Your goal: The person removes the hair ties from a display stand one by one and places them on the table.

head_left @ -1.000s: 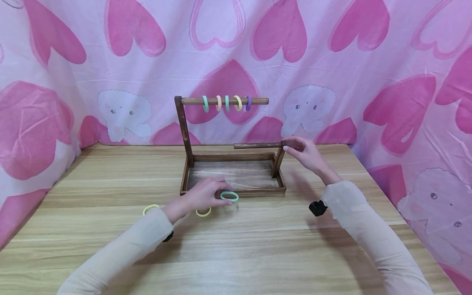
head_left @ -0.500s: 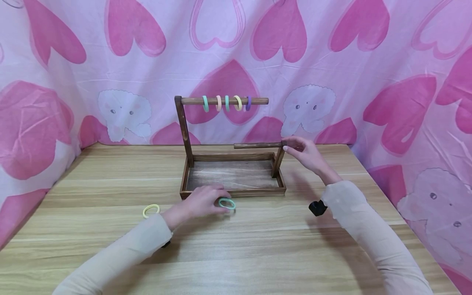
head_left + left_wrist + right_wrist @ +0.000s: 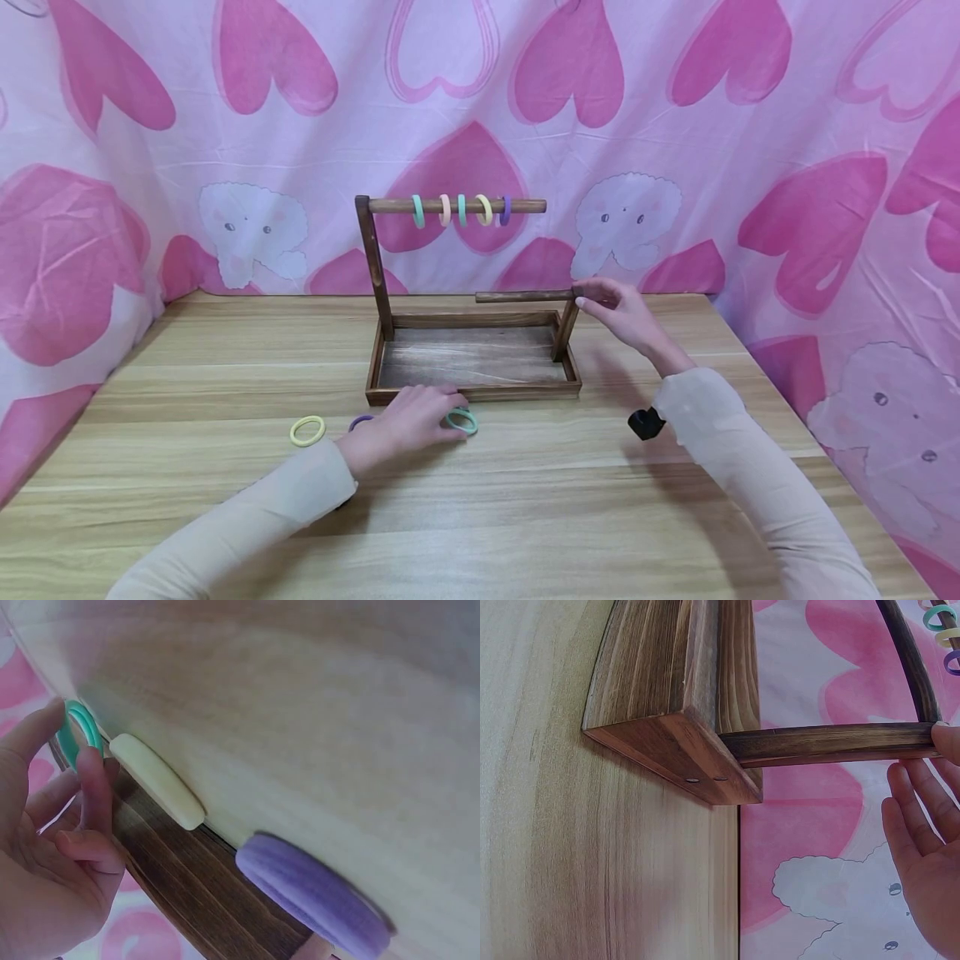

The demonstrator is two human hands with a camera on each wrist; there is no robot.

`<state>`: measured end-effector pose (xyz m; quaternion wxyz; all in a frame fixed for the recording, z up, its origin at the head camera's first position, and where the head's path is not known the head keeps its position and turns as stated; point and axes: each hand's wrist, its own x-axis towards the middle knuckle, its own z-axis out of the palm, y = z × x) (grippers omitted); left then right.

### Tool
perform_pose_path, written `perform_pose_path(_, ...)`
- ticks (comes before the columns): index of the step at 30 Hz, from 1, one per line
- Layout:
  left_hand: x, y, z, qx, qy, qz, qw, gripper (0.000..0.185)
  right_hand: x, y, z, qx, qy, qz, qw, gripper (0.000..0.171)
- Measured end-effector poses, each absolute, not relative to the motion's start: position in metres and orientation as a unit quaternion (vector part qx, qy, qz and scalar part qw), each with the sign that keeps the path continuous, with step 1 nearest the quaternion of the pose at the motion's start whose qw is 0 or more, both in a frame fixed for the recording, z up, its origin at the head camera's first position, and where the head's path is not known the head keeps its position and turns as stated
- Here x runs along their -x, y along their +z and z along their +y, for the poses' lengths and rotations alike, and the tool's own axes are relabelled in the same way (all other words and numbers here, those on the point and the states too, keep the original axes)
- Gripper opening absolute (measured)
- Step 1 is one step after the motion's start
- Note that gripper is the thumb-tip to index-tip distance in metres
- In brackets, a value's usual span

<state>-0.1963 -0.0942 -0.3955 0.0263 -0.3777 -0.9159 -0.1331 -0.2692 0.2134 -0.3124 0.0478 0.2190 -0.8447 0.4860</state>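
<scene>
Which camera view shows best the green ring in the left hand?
The left wrist view: the green ring appears larger there, pinched in the left hand. The head view shows it smaller and partly covered by that hand. The right wrist view does not show this ring.

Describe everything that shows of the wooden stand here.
The stand, dark brown with visible grain, looks wooden. It sits upright on the table: a shallow tray with a tall left post and a short right post, each with a bar pointing inward. Five rings hang on the upper bar; the lower bar is bare. The right hand holds the short post's top; the left hand hides part of the front rim.
</scene>
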Motion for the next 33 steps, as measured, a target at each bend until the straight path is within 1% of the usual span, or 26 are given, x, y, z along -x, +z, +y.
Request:
perform_pose_path(6, 0.197, -0.397, -0.093, 0.377, -0.118, -0.918, 0.018, 0.03, 0.269, -0.312, 0.214, -0.22, 0.483, -0.846, 0.048, 0.032)
perform_pose_path(12, 0.198, -0.4, -0.092, 0.382, -0.1, -0.919, 0.026, 0.029, 0.269, -0.312, 0.214, -0.218, 0.485, -0.846, 0.045, 0.033)
perform_pose_path(20, 0.195, -0.394, -0.094, 0.381, -0.157, -0.911, 0.031, 0.028, 0.269, -0.312, 0.214, -0.218, 0.483, -0.847, 0.047, 0.033)
perform_pose_path(25, 0.197, -0.384, -0.096, 0.379, -0.182, -0.905, 0.067, 0.031, 0.269, -0.312, 0.214, -0.219, 0.483, -0.846, 0.048, 0.032)
perform_pose_path(33, 0.212, -0.368, -0.112, 0.375, -0.205, -0.889, 0.165, 0.031, 0.269, -0.313, 0.213, -0.218, 0.484, -0.846, 0.046, 0.033)
